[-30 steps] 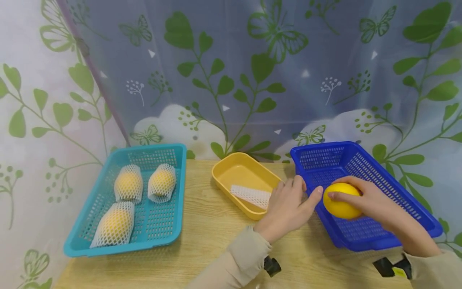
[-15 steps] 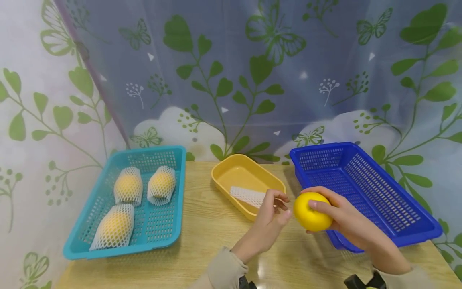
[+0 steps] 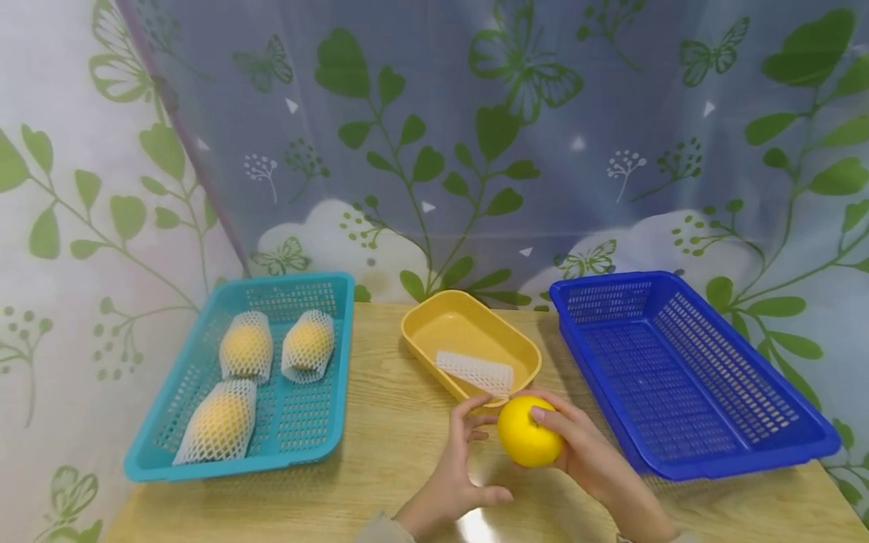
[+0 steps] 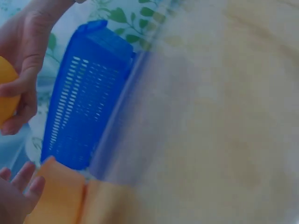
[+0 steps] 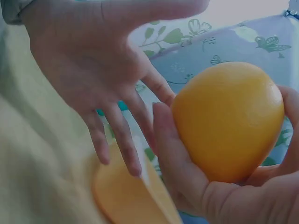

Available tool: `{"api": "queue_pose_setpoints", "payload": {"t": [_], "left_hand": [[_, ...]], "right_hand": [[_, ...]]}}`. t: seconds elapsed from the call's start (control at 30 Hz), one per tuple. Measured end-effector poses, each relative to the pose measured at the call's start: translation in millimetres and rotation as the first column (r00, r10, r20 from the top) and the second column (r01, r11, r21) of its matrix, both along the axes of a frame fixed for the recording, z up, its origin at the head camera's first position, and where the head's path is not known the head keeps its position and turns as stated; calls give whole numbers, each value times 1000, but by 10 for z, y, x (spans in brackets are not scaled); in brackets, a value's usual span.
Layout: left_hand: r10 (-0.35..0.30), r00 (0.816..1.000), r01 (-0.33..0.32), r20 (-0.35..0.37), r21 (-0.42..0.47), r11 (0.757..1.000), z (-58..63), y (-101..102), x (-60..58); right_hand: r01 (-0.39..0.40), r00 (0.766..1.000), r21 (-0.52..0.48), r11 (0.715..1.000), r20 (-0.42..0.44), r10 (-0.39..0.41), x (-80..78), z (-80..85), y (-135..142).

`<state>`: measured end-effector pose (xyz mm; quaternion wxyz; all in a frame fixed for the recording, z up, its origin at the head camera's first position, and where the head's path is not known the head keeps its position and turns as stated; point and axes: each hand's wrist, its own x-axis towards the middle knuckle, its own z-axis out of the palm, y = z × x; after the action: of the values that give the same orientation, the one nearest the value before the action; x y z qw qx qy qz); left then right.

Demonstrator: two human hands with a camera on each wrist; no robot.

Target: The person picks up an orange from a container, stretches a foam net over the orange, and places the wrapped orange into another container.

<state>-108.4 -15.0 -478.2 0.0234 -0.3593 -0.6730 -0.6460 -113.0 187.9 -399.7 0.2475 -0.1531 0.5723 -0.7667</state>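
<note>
My right hand (image 3: 594,456) grips a smooth, round yellow fruit (image 3: 529,431), thumb on top, over the table just in front of the small yellow tray (image 3: 458,328). Close on its left is my left hand (image 3: 451,475), thumb and fingers spread apart with nothing held. In the right wrist view the fruit (image 5: 229,121) looks slightly pear-shaped, and the left palm (image 5: 88,65) faces it with fingers extended. Inside the tray lies a flat white foam net sleeve (image 3: 475,369).
A teal basket (image 3: 299,426) at the left holds three yellow fruits in white foam nets, one of them a netted fruit (image 3: 220,422) at the front. On the right stands a blue basket (image 3: 652,392) with slotted walls. Behind the wooden table (image 3: 380,445) hangs a leaf-patterned curtain (image 3: 434,151).
The right hand has carried the yellow fruit out from over the blue basket, leftward and nearer to me. The left hand has drawn back from the tray, nearer to me, and spread its thumb and fingers.
</note>
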Motion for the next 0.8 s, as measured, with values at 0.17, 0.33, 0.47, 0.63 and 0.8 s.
{"api": "queue_pose_setpoints", "payload": {"t": [0.17, 0.33, 0.47, 0.63, 0.8], "left_hand": [[7, 995, -3, 98, -40, 999, -152, -85, 68], [-24, 979, 38, 201, -67, 997, -258, -146, 102], [15, 975, 18, 221, -144, 989, -322, -166, 95], [21, 967, 28, 253, -188, 982, -369, -161, 77], [15, 968, 25, 251, -155, 988, -290, -172, 109]], "right_hand": [[-25, 999, -62, 998, 19, 26, 34, -197, -136], [0, 999, -53, 999, 52, 2, 51, -373, -231], [41, 998, -17, 999, 43, -40, 51, -515, -302], [139, 990, 39, 990, 26, -140, 63, -666, -364], [192, 979, 96, 977, 50, -197, 93, -775, -429]]}}
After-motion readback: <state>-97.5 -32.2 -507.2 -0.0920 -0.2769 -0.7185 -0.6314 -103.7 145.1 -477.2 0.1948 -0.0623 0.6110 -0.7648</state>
